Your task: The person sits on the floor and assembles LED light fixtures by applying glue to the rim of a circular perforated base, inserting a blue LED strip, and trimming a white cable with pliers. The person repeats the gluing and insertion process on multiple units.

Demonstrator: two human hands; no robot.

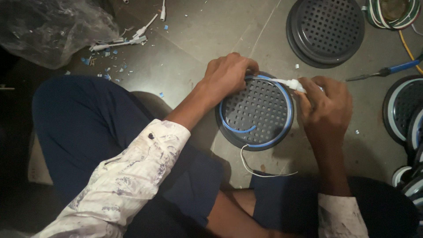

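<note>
A round black perforated disc [257, 112] lies on the grey floor between my knees. A blue flexible strip [288, 110] runs inside its rim, with one loose end [240, 130] curling inward. My left hand [227, 75] presses on the disc's upper left rim, fingers curled over the strip. My right hand [326, 105] grips a small white tube [293, 83] whose tip touches the strip at the upper right rim. A thin white wire [255, 169] trails from the disc's lower edge across the floor.
A stack of similar black perforated discs [326, 28] sits at the top right. More discs with strips [405, 114] line the right edge. A blue-handled tool [387, 70] lies beside them. A crumpled clear plastic bag [48, 28], white scraps and blue bits [119, 44] lie top left.
</note>
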